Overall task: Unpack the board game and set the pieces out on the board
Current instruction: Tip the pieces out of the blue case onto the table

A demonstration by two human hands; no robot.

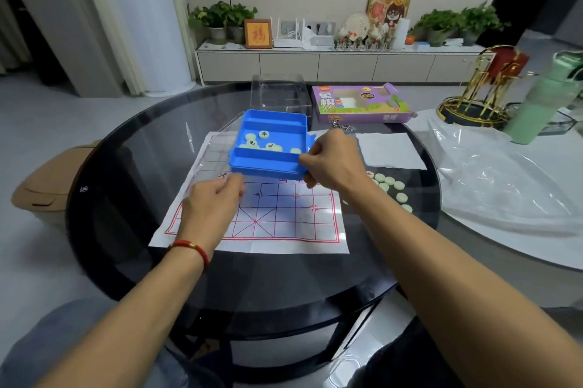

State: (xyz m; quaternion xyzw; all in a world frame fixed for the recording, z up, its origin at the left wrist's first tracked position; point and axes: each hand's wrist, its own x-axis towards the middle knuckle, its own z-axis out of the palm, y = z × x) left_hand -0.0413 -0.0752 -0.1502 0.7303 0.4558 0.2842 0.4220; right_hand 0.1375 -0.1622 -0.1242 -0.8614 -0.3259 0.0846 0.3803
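Nearest the camera, two bare forearms reach out over a round dark glass tabletop (132,198). The left wrist wears a red string bracelet (192,249). The left hand (211,201) hovers low over the paper board (271,217), its fingers curled, but whether its grip closes on a piece cannot be told from here. The board, white with a red grid, lies flat on the tabletop under both hands.

The right hand (331,160) pinches the right edge of a blue tray (268,163), its grip closed on the rim, and holds the tray tilted above the far half of the board. A few pale green pieces (264,134) with dark characters lie in the tray's middle compartment. More pale green pieces (389,181) lie loose on the tabletop just right of the board, beside the right wrist.

Further back sit a white paper sheet (391,149), a clear plastic lid (279,94) and a purple game box (359,103).
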